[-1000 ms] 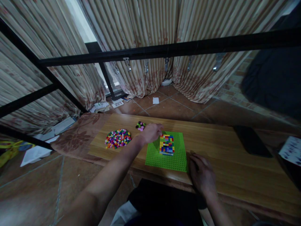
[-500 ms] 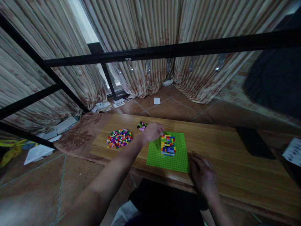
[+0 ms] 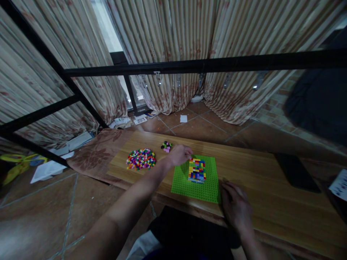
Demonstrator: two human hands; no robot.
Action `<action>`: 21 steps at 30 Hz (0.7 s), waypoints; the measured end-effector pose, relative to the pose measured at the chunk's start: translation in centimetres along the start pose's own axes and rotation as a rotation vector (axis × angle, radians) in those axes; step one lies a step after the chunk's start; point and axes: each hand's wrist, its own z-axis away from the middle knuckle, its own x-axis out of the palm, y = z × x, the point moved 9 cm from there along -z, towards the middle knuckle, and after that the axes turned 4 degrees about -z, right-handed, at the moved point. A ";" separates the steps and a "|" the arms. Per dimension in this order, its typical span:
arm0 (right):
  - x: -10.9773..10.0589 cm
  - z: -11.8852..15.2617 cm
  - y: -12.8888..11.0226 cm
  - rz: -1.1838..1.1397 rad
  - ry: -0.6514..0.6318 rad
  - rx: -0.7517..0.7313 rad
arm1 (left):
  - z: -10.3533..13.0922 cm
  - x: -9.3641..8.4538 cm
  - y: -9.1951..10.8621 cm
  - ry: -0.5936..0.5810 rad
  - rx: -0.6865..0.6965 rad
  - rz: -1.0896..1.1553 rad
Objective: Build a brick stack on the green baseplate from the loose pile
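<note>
My left hand [image 3: 181, 154] reaches over the table with thumb and fingers pinched at the upper left corner of a block of multicoloured building bricks [image 3: 197, 169]. A small reddish brick shows at the fingertips, mostly hidden. The block is several layers high and stands on a green studded baseplate [image 3: 180, 183]. Beside the plate's right edge rests my right hand [image 3: 236, 202], its fingers loosely bent and apart, holding nothing. Whether it touches the plate I cannot tell.
A large pile of mixed small bricks [image 3: 141, 159] lies left on the wooden table [image 3: 257, 180]. A smaller pile of black, pink and green bricks [image 3: 166, 146] is behind my left wrist. A dark flat object [image 3: 296, 171] lies far right. A black metal bar [image 3: 179, 68] crosses beyond.
The whole view has shifted slightly, so things appear a little lower and further right. My left hand stays pinched at the block's upper left corner; my right hand rests as before.
</note>
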 end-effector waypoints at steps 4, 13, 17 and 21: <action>0.0 0.0 0.0 -0.011 -0.009 0.003 | -0.2 -0.1 0.1 -0.001 -0.001 0.015; 0.1 0.1 0.2 -0.011 -0.030 -0.025 | 0.0 0.2 0.2 -0.023 -0.033 -0.048; 0.1 0.1 0.4 0.004 -0.031 -0.037 | 0.4 0.1 0.7 -0.013 -0.028 -0.078; 0.1 0.2 0.6 0.026 -0.026 -0.052 | 1.0 -0.1 1.4 0.002 -0.014 -0.094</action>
